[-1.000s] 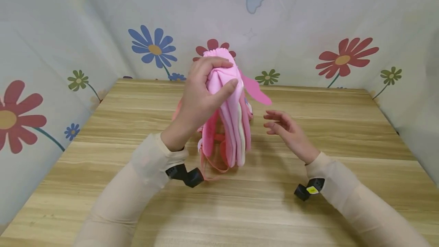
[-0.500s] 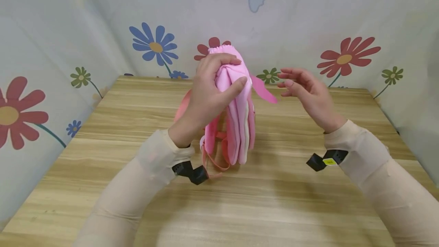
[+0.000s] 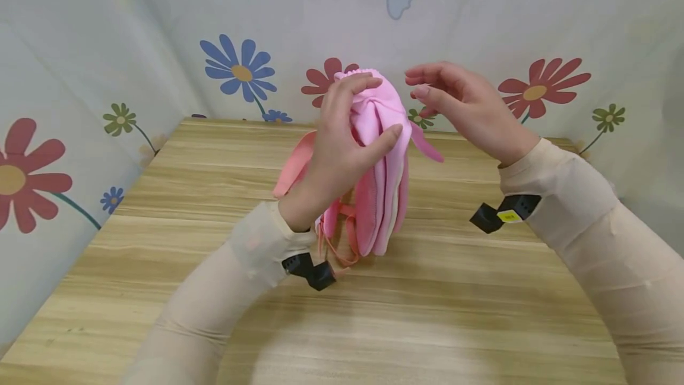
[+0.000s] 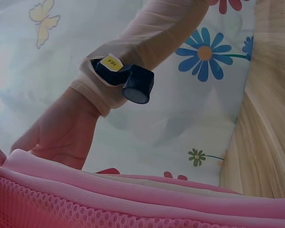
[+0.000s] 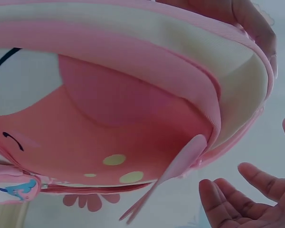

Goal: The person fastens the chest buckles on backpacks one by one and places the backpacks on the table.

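A pink child's backpack (image 3: 392,100) stands on the wooden table with its side towards me. My left hand (image 3: 342,147) grips its top, thumb on the near side and fingers over the back edge. To the right of the top, my right hand (image 3: 470,103) hovers with loosely bent fingers, apart from the bag and holding nothing. The right wrist view shows the backpack's front (image 5: 147,104) with a cartoon face, a thin pink flap (image 5: 180,161) and a zip charm (image 5: 14,183). Mesh (image 4: 52,209) shows in the left wrist view.
Coral shoulder straps (image 3: 296,165) hang at the bag's left, with a thin strap end loose near its base. The wooden table (image 3: 454,314) spreads around it. A pale curtain (image 3: 299,10) printed with flowers and a butterfly closes off the back and sides.
My right hand has risen from low on the right, then come left towards the bag's top. My left hand and the backpack's top have shifted slightly right.
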Demonstrator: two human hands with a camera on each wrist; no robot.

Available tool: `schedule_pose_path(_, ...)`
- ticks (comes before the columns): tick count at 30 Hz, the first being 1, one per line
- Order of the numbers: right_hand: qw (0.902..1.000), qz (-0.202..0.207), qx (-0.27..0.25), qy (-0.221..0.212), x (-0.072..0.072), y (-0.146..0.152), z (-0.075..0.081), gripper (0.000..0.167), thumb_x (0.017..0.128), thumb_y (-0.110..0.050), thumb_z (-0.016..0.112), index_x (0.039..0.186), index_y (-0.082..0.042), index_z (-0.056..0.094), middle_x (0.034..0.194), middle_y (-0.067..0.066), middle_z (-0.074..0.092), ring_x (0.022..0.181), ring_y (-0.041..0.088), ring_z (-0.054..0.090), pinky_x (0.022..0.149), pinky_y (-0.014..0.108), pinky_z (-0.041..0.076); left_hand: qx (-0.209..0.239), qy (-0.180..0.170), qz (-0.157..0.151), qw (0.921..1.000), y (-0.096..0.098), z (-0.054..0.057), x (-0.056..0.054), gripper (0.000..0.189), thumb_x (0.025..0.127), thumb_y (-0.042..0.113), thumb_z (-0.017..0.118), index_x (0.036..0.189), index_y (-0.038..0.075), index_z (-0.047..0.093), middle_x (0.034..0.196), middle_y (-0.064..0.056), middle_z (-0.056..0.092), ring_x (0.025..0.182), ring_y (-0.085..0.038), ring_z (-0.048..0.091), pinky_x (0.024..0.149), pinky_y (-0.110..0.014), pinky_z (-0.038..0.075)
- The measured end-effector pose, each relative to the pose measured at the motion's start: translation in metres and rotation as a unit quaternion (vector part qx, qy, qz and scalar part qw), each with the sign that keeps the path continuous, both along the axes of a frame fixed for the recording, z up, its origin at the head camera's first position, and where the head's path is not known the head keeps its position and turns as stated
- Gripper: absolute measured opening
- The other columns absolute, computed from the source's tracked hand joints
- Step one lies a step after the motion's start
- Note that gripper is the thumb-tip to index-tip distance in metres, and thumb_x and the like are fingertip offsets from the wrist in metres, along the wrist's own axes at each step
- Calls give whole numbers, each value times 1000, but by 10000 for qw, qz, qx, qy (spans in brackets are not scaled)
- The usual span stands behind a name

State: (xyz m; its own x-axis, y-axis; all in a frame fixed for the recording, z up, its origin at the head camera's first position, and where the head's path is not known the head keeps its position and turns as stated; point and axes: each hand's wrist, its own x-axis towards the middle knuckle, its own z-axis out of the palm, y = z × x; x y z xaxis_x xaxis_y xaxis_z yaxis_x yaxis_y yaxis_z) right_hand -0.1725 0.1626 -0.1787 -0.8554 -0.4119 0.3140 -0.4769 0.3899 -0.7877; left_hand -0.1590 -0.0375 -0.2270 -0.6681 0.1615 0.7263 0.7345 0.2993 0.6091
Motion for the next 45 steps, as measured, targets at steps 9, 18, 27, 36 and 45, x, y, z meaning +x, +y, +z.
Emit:
schedule_pose_path(9, 9963, 52, 861, -43, 2, -11, 14, 39, 97, -35, 52, 130, -13, 56, 124, 4, 61, 102, 12, 60, 86, 23, 48, 249, -63, -86, 9996, 2, -2, 2, 62, 79, 21, 73, 132, 4, 47, 140, -13, 43, 136, -17, 31, 112, -28, 31)
schedule_pose_path(18, 9895, 108, 1439, 61, 5, -17, 19, 42, 95, -38, 55, 131, -17, 56, 136, 1, 53, 122, 20, 50, 100, 46, 42, 389, 182, -535, 9976, 1, -7, 0, 64, 78, 14, 74, 133, 0, 45, 138, -13, 45, 124, -24, 39, 101, -25, 40)
schedule_pose_path(27, 9827, 183, 1838, 143, 4, -18, 18, 43, 95, -32, 57, 134, -14, 53, 136, 6, 51, 117, 26, 56, 94, 47, 50, 427, 183, -851, 9953, -4, -10, -1, 68, 79, 12, 75, 136, -1, 41, 139, -13, 43, 124, -22, 40, 99, -28, 46)
schedule_pose_path(36, 9817, 102, 1902, 6, 3, -14, 19, 45, 95, -36, 56, 135, -14, 53, 139, 6, 49, 123, 25, 50, 100, 48, 45, 468, 86, -747, 9961, -11, -12, 1, 66, 80, 13, 73, 136, 0, 42, 141, -14, 42, 133, -15, 37, 104, -34, 44)
schedule_pose_path(45, 9799, 61, 1994, -100, 1, -12, 21, 47, 96, -38, 55, 137, -16, 51, 142, 6, 47, 121, 28, 53, 100, 49, 45, 404, -38, -459, 9981, -23, -18, 2, 65, 82, 19, 72, 137, 3, 42, 143, -12, 42, 135, -11, 34, 102, -45, 46)
